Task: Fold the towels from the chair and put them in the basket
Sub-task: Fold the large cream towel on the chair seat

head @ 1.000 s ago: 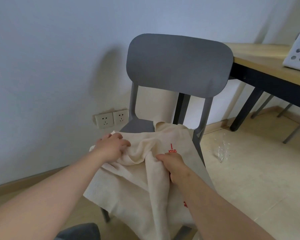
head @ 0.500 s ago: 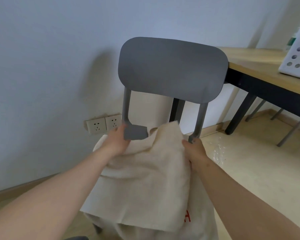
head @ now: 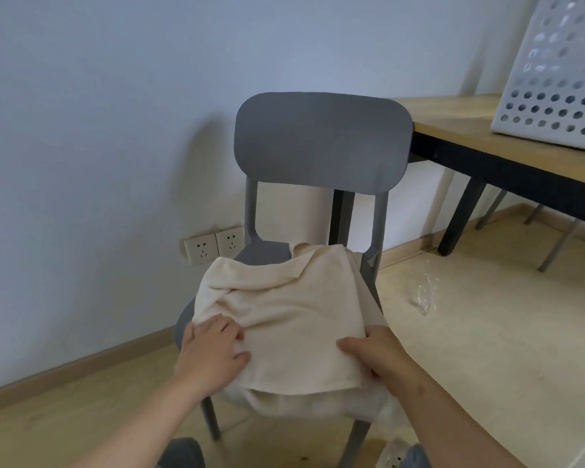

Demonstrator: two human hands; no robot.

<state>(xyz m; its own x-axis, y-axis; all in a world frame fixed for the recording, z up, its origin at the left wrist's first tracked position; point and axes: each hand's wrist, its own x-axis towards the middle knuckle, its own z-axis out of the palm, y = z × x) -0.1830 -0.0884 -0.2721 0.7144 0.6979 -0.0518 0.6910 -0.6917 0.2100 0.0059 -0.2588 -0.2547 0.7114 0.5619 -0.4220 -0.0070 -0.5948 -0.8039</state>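
A cream towel [head: 294, 309] lies folded over on the seat of a grey plastic chair [head: 321, 143], with more cream cloth bunched under it at the seat's front edge. My left hand [head: 213, 349] grips the towel's near left edge, thumb on top. My right hand [head: 379, 356] grips the near right corner, with its fingers tucked under the cloth. A white perforated basket [head: 554, 76] stands on the wooden table at the upper right.
The wooden table [head: 480, 130] with black legs stands right of the chair. Two wall sockets [head: 213, 244] sit low on the wall behind the chair. A crumpled clear plastic piece [head: 426, 298] lies on the floor to the right.
Both hands have come back from the towel's far edge at the chair back to its near edge. The towel now lies doubled on the seat.
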